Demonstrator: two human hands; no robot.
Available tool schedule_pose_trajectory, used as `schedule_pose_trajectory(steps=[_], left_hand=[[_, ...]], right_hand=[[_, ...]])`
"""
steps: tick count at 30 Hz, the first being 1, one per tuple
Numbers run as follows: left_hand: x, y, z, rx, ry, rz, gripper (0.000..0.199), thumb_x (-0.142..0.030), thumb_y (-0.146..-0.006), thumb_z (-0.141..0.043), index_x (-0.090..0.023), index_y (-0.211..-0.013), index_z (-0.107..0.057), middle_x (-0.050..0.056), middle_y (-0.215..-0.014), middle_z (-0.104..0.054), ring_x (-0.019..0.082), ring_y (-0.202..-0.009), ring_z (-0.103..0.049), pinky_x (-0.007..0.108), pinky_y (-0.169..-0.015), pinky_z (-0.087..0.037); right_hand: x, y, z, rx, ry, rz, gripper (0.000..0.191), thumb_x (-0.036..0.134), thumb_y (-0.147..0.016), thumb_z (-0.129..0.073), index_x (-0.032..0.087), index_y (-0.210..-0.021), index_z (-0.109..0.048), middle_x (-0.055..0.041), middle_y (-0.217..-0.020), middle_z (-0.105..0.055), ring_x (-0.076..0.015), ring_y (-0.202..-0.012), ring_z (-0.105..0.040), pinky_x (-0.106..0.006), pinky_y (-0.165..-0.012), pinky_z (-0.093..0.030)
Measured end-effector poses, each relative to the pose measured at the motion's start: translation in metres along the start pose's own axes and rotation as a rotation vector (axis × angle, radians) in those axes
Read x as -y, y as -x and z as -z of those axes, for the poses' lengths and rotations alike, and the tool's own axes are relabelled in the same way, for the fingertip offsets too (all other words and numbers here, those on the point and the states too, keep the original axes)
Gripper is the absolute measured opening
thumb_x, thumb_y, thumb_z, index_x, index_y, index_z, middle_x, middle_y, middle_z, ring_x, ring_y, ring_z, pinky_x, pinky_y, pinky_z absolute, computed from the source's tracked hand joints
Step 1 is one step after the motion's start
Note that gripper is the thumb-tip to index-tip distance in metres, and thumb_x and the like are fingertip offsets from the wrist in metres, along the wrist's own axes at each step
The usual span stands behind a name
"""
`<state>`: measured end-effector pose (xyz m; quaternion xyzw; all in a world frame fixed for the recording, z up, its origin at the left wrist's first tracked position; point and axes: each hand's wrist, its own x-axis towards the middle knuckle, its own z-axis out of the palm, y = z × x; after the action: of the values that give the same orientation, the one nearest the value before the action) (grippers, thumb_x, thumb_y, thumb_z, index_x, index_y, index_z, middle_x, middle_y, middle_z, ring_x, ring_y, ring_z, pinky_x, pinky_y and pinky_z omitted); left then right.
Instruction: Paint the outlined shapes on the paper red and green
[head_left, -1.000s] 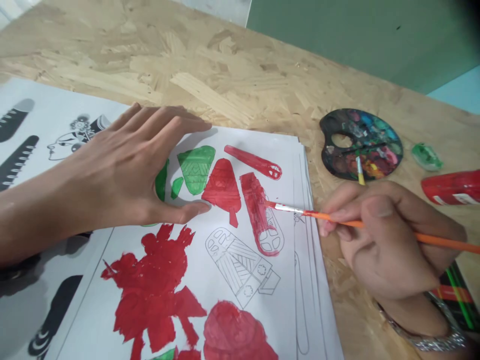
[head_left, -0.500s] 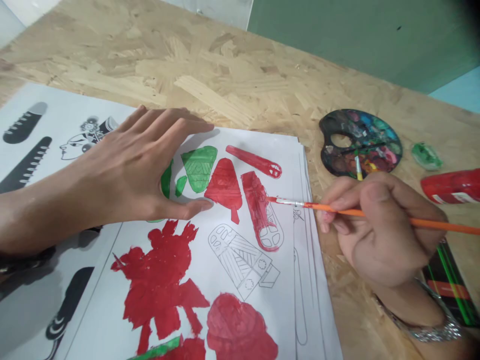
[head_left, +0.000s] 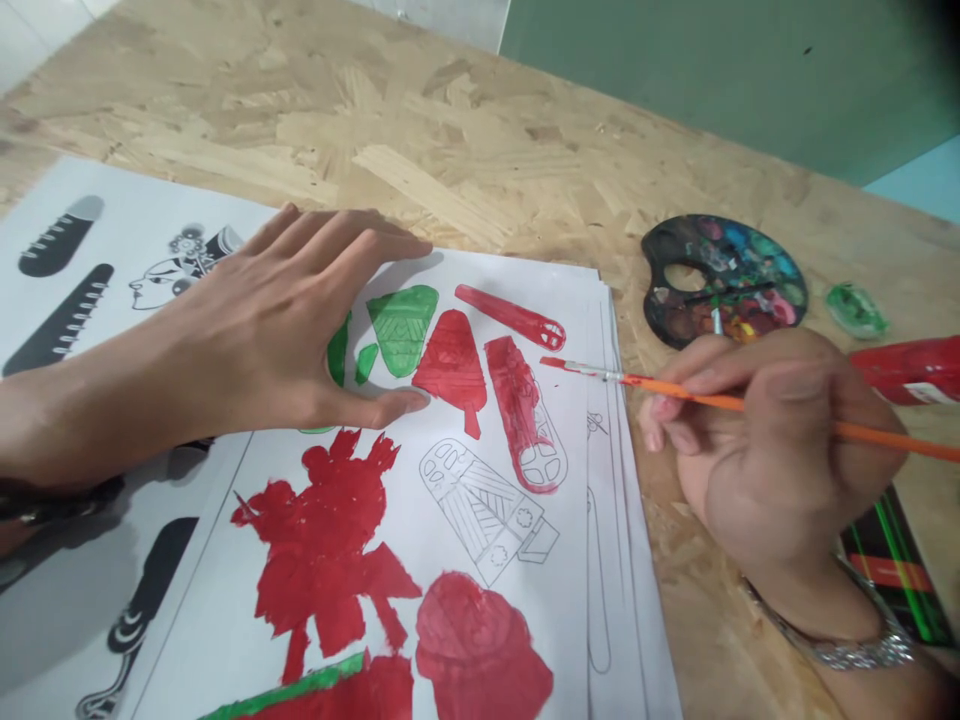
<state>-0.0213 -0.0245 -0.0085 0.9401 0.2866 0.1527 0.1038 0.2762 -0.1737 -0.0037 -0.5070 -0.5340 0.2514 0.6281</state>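
Note:
My right hand (head_left: 780, 440) grips an orange paintbrush (head_left: 667, 388), its red-loaded tip held over the printed sheet (head_left: 570, 620), near the upper edge of a partly red oblong shape (head_left: 517, 400). Whether the bristles touch the paper I cannot tell. Fingers spread, my left hand (head_left: 300, 320) rests on the sheet's top part, its thumb beside a red bell-like shape (head_left: 451, 360). Green patches (head_left: 405, 325) show between thumb and forefinger. Below lie a big red figure (head_left: 330, 550) and an uncoloured line drawing (head_left: 487, 510).
A smeared paint palette (head_left: 720, 240) lies beyond my right hand, with a second brush (head_left: 718, 322) on it. Right of it are a small green paint pot (head_left: 856, 310) and a red bottle (head_left: 915, 365). A black-and-green box (head_left: 900, 570) sits by my right wrist. The table (head_left: 450, 130) is chipboard.
The brush tip has moved up and slightly right, from the oblong shape's right side to above it. My left hand stays spread on the paper. The view has shifted slightly.

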Motion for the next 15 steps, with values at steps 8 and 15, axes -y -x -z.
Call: schedule_pose_trajectory(steps=[8,15], left_hand=[[0.002,-0.001,0.001,0.043,-0.084,-0.044,0.115,-0.101,-0.093,-0.035,-0.012,-0.165,-0.043,0.013,-0.148,-0.056,0.045,-0.144,-0.054,0.068,-0.124,-0.043],[0.005,0.001,-0.001,0.011,-0.155,-0.058,0.11,-0.101,-0.093,-0.033,-0.015,-0.161,-0.045,0.016,-0.145,-0.06,0.048,-0.143,-0.057,0.069,-0.12,-0.05]], right_hand=[[0.0,0.014,0.005,-0.002,0.118,-0.039,0.011,0.023,-0.089,-0.09,0.024,-0.093,-0.08,0.0004,-0.083,-0.081,-0.0106,-0.05,-0.06,-0.029,-0.04,-0.046],[-0.004,0.008,0.006,-0.022,0.133,0.044,0.017,0.025,-0.094,-0.082,0.022,-0.08,-0.074,0.0018,-0.065,-0.073,-0.0111,-0.046,-0.055,-0.03,-0.04,-0.046]])
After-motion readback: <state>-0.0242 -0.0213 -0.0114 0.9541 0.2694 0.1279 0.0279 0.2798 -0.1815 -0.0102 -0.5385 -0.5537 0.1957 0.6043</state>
